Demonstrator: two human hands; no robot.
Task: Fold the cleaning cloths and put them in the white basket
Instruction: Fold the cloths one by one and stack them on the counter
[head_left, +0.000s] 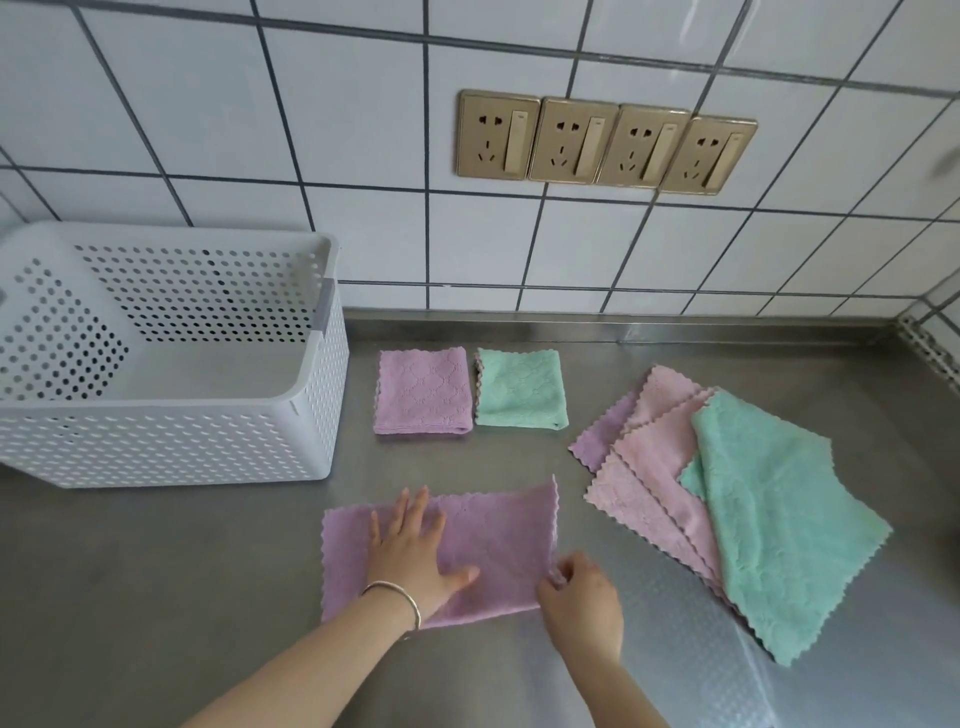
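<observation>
Stainless steel table (156, 597), dull grey, backed by a white tiled wall (311, 130) with dark grout. Head view only.

Near edge, centre: a purple cloth (498, 540) lies flat on the table, apparently doubled into a wide rectangle, zigzag edges at its left and right ends. The left hand (410, 551) rests palm down on its left half, fingers straight and spread, pressing the fabric; a thin bracelet (397, 597) circles the wrist. The right hand (582, 597) is at the cloth's lower right corner, fingers curled, pinching that corner between thumb and fingertips.

Farther back, two folded squares sit side by side, nearly touching: a folded purple cloth (423, 392) on the left, a folded green cloth (521, 388) on the right.

To the right, a loose fanned pile of unfolded cloths: a green one (769, 519) on top, pink cloths (654, 478) beneath it, a purple edge (600, 441) showing at the pile's left.

The white basket (171, 436), perforated walls, stands at the left against the wall, well apart from the hands. No cloth shows in the part of its interior that is visible.

Four gold-coloured wall sockets (605, 143) sit in a row above the folded squares.
</observation>
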